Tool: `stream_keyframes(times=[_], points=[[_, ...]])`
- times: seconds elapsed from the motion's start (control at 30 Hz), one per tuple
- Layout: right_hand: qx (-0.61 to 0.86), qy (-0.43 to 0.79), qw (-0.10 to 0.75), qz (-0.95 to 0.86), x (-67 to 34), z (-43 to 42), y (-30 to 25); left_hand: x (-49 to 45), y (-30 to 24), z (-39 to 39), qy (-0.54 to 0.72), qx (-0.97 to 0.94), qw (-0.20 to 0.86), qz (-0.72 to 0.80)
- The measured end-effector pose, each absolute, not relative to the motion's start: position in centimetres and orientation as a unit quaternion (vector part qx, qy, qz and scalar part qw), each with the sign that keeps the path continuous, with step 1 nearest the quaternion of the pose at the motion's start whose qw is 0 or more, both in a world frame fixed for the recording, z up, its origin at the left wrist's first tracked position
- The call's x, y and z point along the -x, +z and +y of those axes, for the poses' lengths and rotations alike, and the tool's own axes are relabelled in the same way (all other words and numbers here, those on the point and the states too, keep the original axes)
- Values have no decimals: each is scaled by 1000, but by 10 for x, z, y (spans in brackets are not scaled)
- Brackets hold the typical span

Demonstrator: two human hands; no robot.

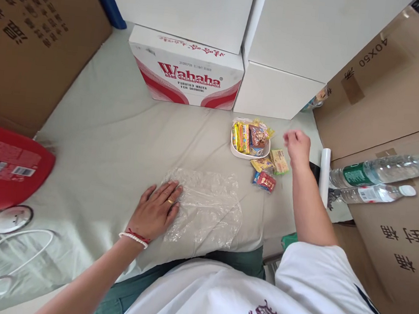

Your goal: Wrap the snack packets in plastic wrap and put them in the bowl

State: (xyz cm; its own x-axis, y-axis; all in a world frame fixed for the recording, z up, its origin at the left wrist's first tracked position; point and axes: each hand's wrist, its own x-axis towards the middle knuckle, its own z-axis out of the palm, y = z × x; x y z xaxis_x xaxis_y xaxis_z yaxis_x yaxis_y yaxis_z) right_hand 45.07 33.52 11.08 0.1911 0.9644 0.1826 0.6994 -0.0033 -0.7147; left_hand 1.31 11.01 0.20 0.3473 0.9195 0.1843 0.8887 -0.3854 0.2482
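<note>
My left hand [158, 209] lies flat with fingers stretched out, its fingertips and thumb on the left edge of a crumpled clear plastic bag [208, 208]. My right hand [297, 145] hovers to the right of a white tray [244, 155], its fingers curled in; what they hold, if anything, is hidden. Small wrapped snacks fill the tray, among them yellow packets [241, 136] and a brown packet [258, 136]. Just in front of it lie a green-and-cream packet [279, 161], a yellow packet [261, 164] and a red packet [266, 181], with a blue one partly beneath the red.
A Wahaha water carton [191, 71] and white boxes [275, 91] stand at the back. Cardboard boxes [393, 95] and plastic bottles [382, 168] line the right side. At left are a red object [8, 172], a round white device [11, 219] and a white cable [17, 269].
</note>
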Motion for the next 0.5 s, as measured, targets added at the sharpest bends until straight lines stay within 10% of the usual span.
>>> stream_keyframes(times=[0.2, 0.5], points=[[729, 236, 184, -615, -471, 229, 68, -13, 1, 110, 158, -815, 59, 554], [670, 302, 157, -660, -447, 202, 49, -15, 1, 108, 151, -816, 28, 557]])
